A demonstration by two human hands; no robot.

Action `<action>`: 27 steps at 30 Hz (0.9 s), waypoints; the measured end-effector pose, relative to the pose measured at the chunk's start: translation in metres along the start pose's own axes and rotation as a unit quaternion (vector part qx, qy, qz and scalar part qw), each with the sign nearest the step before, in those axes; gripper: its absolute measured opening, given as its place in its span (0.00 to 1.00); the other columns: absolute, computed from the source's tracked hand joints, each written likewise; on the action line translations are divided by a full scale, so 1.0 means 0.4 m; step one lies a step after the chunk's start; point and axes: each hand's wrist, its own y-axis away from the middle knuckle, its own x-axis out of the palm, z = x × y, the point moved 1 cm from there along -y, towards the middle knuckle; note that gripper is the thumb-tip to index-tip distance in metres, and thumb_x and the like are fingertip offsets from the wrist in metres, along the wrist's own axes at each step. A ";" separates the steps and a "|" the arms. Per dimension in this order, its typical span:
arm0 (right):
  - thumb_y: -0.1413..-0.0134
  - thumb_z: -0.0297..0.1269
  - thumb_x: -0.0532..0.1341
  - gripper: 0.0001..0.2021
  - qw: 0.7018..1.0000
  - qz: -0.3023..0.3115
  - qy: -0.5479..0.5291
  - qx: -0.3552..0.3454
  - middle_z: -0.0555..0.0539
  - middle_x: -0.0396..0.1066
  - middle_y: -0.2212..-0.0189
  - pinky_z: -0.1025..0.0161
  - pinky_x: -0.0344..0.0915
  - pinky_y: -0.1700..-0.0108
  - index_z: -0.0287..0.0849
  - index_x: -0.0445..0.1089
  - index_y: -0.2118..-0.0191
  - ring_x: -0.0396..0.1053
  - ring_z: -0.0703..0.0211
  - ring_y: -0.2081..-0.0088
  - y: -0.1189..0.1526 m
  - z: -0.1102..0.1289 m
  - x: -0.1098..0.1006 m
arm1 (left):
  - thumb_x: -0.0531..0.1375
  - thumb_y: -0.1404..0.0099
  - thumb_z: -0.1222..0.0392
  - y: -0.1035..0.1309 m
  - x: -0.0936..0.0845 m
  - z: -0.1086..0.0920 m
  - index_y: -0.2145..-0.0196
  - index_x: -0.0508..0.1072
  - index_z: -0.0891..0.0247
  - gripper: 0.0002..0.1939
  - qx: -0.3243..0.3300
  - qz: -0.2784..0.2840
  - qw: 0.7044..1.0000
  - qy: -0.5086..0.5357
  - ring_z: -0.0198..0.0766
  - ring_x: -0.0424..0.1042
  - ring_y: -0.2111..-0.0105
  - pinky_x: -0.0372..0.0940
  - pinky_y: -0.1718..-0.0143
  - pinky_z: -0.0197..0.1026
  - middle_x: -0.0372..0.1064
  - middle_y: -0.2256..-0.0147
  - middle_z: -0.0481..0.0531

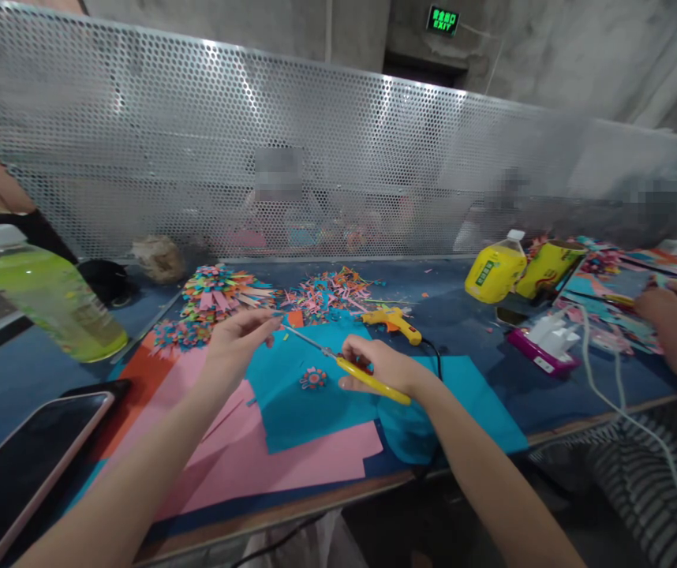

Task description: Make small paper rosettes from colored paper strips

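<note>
My right hand grips scissors with yellow handles; their metal blades point left, the tips beside my left fingertips. My left hand is closed in a pinch over the paper sheets. Whatever is between its fingers is too small to make out. Below the blades, a small pink, orange and blue paper flower lies on a blue paper sheet. Pink paper sticks out underneath. Just beyond my right hand is a yellow glue gun with a black cord.
Heaps of paper fringe and cut strips lie behind my hands. A drink bottle and phone are at left. At right are a yellow bottle, tissue pack, white cable and another person's hands. A perforated metal panel stands behind.
</note>
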 end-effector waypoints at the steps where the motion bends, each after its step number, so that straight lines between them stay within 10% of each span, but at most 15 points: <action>1: 0.55 0.48 0.60 0.17 1.000 0.000 -0.001 0.000 0.53 0.58 0.73 0.66 0.55 0.71 0.43 0.57 0.65 0.52 0.67 0.74 0.000 0.000 0.000 | 0.66 0.55 0.56 0.000 0.001 0.000 0.75 0.73 0.64 0.11 -0.001 0.001 1.000 0.004 0.29 0.62 0.82 0.56 0.80 0.33 0.65 0.82 0.46; 27: 0.55 0.48 0.60 0.17 1.000 0.002 -0.004 -0.002 0.53 0.58 0.72 0.66 0.55 0.70 0.43 0.57 0.66 0.52 0.67 0.74 0.001 0.002 -0.001 | 0.66 0.56 0.57 0.000 0.005 0.005 0.76 0.74 0.62 0.09 -0.009 -0.003 1.000 0.015 0.29 0.62 0.83 0.56 0.80 0.33 0.67 0.81 0.47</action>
